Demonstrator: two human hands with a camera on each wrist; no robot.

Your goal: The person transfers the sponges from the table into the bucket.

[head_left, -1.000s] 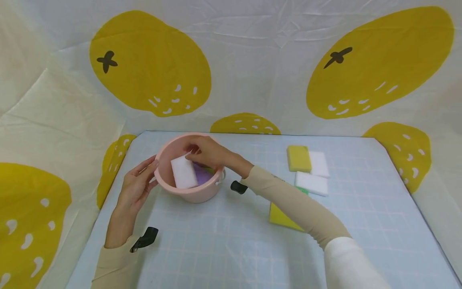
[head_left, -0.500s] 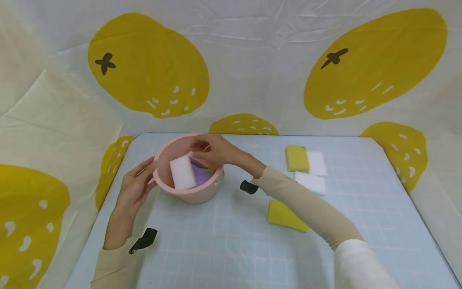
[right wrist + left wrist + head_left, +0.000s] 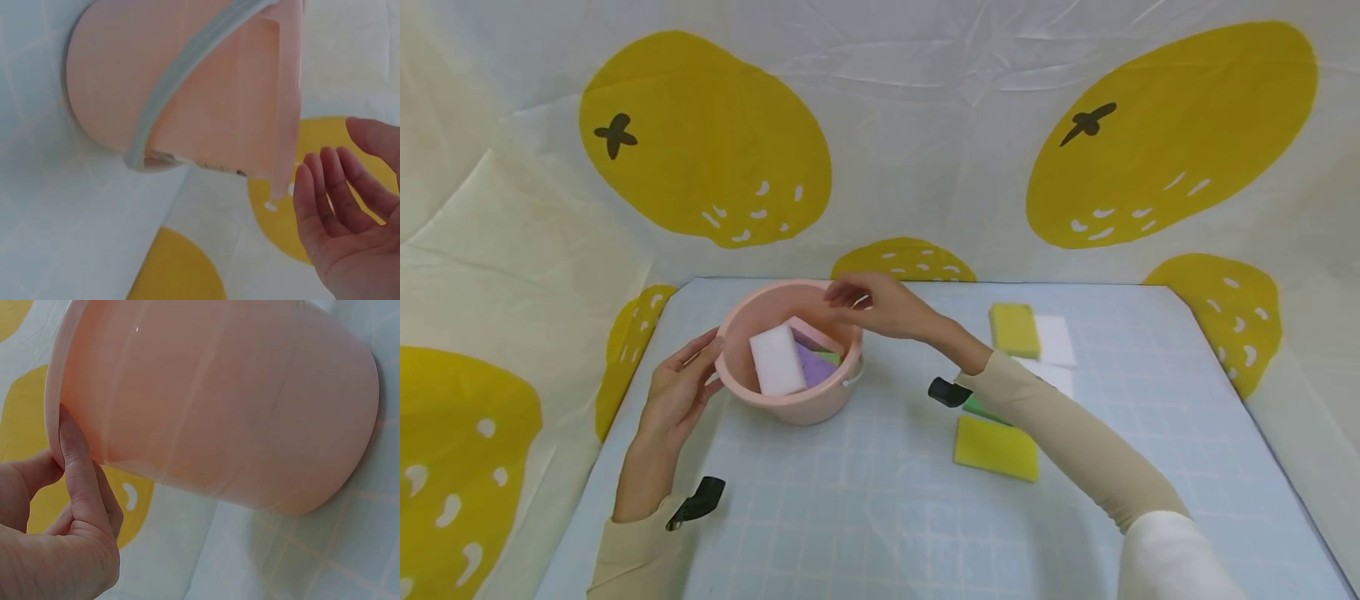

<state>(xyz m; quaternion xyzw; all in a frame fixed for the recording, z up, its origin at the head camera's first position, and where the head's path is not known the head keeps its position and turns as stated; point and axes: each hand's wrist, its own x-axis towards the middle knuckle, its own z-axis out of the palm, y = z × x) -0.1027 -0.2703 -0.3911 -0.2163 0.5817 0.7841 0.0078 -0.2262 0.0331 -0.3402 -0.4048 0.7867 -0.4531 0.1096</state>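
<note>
Left hand (image 3: 676, 393): grip rests against the outer wall of the pink bucket (image 3: 790, 404) on its left side; the left wrist view shows a fingertip (image 3: 70, 434) touching just under the rim, the other fingers loosely bent, nothing pinched.
Right hand (image 3: 880, 305): grip wide and holding nothing, fingers spread and relaxed, hovering over the bucket's far right rim; the right wrist view shows the open palm (image 3: 350, 244) clear of the bucket wall.
Pink bucket: upright on the counter (image 3: 865, 517), between the two hands; a pale handle (image 3: 187, 87) hangs down along its right side.
White sponge (image 3: 777, 359): inside the bucket, leaning against the left inner wall, just below and left of the right hand.
Pink sponge (image 3: 815, 332): inside the bucket, tilted, directly under the right hand's fingers.
Purple sponge (image 3: 815, 367): inside the bucket, beneath the pink one and beside the white one.
Green piece (image 3: 830, 357): a sliver shows in the bucket at the right inner wall.
Yellow sponge, near (image 3: 996, 447): flat on the counter, right of the bucket, below the right forearm.
Yellow sponge, far (image 3: 1014, 329): on the counter, right of the right hand, touching a white sponge, far (image 3: 1056, 340).
Backdrop (image 3: 880, 142): white cloth printed with large yellow lemons, behind the counter.
</note>
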